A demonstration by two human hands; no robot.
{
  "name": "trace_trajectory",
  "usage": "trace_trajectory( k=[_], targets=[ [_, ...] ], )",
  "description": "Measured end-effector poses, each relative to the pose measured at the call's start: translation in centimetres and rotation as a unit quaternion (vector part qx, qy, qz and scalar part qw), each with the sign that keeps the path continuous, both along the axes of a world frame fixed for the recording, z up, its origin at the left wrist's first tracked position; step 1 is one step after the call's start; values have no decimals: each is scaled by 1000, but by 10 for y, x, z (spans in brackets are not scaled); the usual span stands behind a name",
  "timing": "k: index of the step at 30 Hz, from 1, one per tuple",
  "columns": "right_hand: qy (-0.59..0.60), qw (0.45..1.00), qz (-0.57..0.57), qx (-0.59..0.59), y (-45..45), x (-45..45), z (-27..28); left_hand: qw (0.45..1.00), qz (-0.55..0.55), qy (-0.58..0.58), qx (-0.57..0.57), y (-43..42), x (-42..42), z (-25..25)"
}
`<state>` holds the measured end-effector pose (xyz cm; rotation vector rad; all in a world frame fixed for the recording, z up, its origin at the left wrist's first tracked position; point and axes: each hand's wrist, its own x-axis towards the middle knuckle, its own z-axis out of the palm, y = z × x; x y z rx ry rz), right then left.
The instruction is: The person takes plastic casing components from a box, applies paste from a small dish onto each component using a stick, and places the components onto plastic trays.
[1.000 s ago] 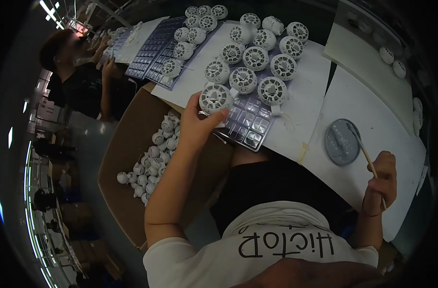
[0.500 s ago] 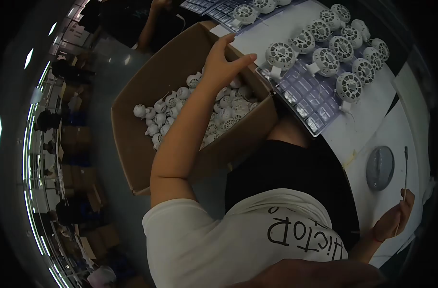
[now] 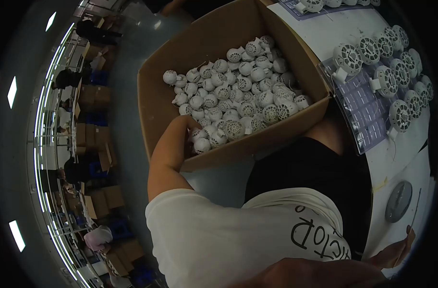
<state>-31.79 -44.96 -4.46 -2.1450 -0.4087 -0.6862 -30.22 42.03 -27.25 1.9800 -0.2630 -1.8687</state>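
Observation:
My left hand reaches into the near left corner of a cardboard box, against the heap of round white vented housings. Its fingers curl down beside the housings and are partly hidden, so whether one is gripped does not show. At the lower right, my right hand is closed around a thin stick-like tool that points up and away. Its exact kind is too small to make out. A grey oval object lies on the white table close to that hand.
On the white table, several white vented housings stand on a purple-blue compartment tray. Another tray with housings lies farther back. Across the aisle to the left are people, shelving and cardboard boxes.
My left hand has moved from above the box's table-side edge down into its near left corner. The view has shifted, showing more of the heap. My right hand still holds the thin tool.

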Motion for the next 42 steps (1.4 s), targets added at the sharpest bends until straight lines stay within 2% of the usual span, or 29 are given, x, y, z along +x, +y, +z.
trace_trajectory(
  k=[1, 2, 4, 5, 6, 8, 9, 12, 15, 16, 19, 23, 28, 29, 31, 32, 34, 35, 36, 37, 38, 39, 42],
  targets=[
    [3, 1000, -2, -2, 0, -1, 0, 929, 311, 36, 195, -27, -17, 17],
    [6, 1000, -5, -3, 0, -2, 0, 728, 576, 66, 365, -52, -28, 39],
    [10, 1000, -20, -5, -3, -11, 1, 738, 567, 77, 359, -97, -21, 95],
    [11, 999, -40, -13, -9, -22, 5, 753, 552, 87, 348, -118, -11, 103],
    [11, 997, -75, -29, -18, -44, 16, 774, 471, 103, 411, -84, -20, 45],
    [-27, 997, -56, -46, -10, -45, 17, 797, 495, 110, 329, -96, -24, 52],
    [-32, 998, -58, -18, 12, -38, 30, 838, 440, 105, 304, -155, 40, 40],
    [-8, 995, -93, -26, 24, -41, 50, 900, 399, 22, 173, -225, 39, 67],
    [33, 995, -76, -62, 11, -49, 52, 904, 418, -44, 76, -249, 41, 97],
    [33, 993, -100, -59, 8, -51, 51, 897, 435, -64, 53, -273, 56, 106],
    [69, 993, -64, -67, 6, -53, 48, 855, 504, -120, -12, -216, 53, 130],
    [58, 992, -31, -110, 2, -49, 40, 753, 621, -188, -107, -126, 55, 170],
    [65, 995, -2, -81, 0, -51, 31, 578, 741, -250, -234, -215, 88, 209],
    [67, 997, -3, -46, 1, -52, 29, 579, 739, -251, -236, -228, 90, 218],
    [66, 998, -7, -11, 3, -53, 25, 503, 727, -256, -392, -279, 97, 227],
    [76, 997, -12, 29, 4, -53, 23, 504, 725, -255, -395, -294, 99, 227],
    [83, 994, -20, 69, 7, -52, 20, 447, 718, -241, -475, -322, 103, 227],
    [130, 978, -40, 160, 9, -52, 18, 449, 716, -241, -478, -338, 102, 229],
    [175, 951, -58, 250, 11, -51, 17, 508, 646, -148, -550, -355, 98, 232],
    [172, 951, -59, 250, 12, -49, 19, 557, 562, -52, -609, -373, 94, 234],
    [214, 917, -67, 331, 10, -46, 22, 527, 604, -91, -591, -395, 89, 233],
    [255, 873, -74, 408, 10, -43, 24, 527, 602, -93, -593, -413, 86, 232],
    [261, 853, -90, 442, 10, -39, 25, 527, 570, 24, -630, -460, 81, 232]
  ],
)
